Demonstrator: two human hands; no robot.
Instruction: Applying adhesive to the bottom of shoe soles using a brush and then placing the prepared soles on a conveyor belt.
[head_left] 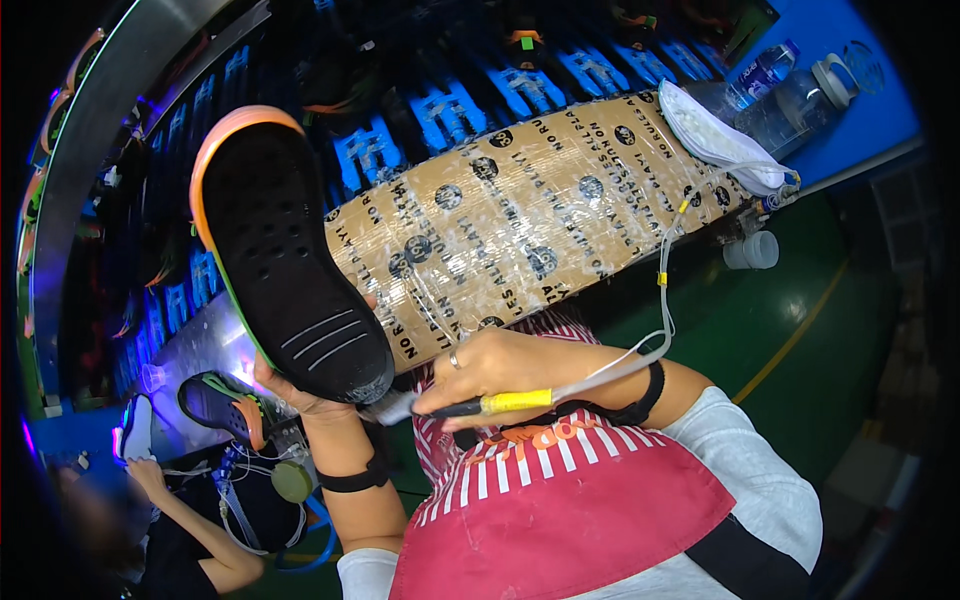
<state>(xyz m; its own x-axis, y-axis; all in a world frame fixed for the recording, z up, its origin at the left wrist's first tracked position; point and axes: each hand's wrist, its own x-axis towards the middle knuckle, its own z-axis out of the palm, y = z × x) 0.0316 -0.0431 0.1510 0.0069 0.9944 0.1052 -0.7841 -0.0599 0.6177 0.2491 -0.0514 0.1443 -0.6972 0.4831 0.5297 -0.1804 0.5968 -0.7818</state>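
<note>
A large shoe sole (290, 255), black inside with small dimples and an orange-to-green rim, is held up at a slant. My left hand (305, 398) grips its heel end from beneath, with some fingers hidden behind it. My right hand (490, 368), a ring on one finger, is closed around the dark handle of a brush (465, 408) wrapped with yellow tape. The brush's pale tip is blurred and lies right by the heel edge; whether it touches cannot be told. A clear tube (668, 310) runs from the handle over my right forearm.
A cardboard-covered board (480, 220) crosses in front of me. On its right end lie a white shoe-shaped piece (715, 140) and bottles (800, 100). Blue holders (450, 110) line the conveyor beyond. At lower left, a co-worker's hand (148, 475) holds a white sole near another shoe sole (222, 408).
</note>
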